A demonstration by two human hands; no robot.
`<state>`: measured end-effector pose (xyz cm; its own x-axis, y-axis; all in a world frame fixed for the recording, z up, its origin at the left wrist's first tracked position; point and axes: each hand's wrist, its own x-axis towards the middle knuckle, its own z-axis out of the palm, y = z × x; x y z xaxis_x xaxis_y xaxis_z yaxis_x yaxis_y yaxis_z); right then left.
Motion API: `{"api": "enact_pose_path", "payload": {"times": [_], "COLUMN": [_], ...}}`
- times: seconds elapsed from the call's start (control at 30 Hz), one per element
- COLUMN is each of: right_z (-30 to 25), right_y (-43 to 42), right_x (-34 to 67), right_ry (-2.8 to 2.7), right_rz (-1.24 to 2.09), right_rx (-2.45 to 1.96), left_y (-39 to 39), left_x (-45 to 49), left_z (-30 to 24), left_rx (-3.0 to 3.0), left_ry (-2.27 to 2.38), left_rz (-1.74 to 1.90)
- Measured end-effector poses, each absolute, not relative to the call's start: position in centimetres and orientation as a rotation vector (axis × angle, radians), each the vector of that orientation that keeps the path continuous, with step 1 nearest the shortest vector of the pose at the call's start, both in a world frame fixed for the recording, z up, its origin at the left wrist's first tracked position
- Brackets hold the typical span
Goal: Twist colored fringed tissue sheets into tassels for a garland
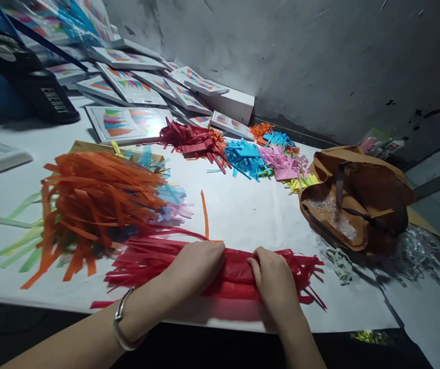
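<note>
A red fringed tissue-paper sheet (235, 271) lies along the near edge of the white table (243, 210). My left hand (196, 264) presses down on its left part, fingers curled over the paper. My right hand (273, 279) grips the paper's middle, fingers closed on a fold. Red fringe strips fan out left (143, 256) and right (308, 271) of my hands. A silver bracelet (122, 320) circles my left wrist.
An orange fringe pile (92, 200) over green strips sits at left. Dark red (192, 141), blue (245, 156) and pink (281, 164) fringe bundles lie farther back. Flat printed packs (127, 123) are stacked at the back left. A brown paper bag (358, 197) stands right.
</note>
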<state>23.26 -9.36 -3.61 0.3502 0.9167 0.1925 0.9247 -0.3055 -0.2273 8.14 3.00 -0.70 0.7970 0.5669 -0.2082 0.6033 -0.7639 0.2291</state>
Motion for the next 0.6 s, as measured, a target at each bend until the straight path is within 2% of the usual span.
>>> {"api": "enact_pose_path", "payload": {"times": [0.13,0.23,0.33,0.47,0.6], "right_z": [-3.5,-4.1,-4.7,-4.2,-2.3], "right_y": [-10.5,-11.8,-13.6,-16.7,-18.0], "right_x": [22.5,22.3,23.9,27.1,27.5], "right_ry": [-1.655,-1.707,-1.605,-1.418,-1.388], "right_rz": [-0.264,-0.28,-0.309,-0.633,-0.774], "right_rx": [-2.219,-2.15,-2.378,-2.648,-2.549], "left_y": [3.0,3.0,3.1,3.1,3.3], "left_x": [8.2,8.2,8.2,8.2,8.1], "left_z": [-0.6,-0.7,-0.8,-0.8,-1.0], "left_rx": [2.693,2.688,2.684,2.676,2.675], "left_ry": [0.924,0.92,0.912,0.895,0.894], "left_rz": [-0.22,-0.233,-0.239,-0.241,-0.233]}}
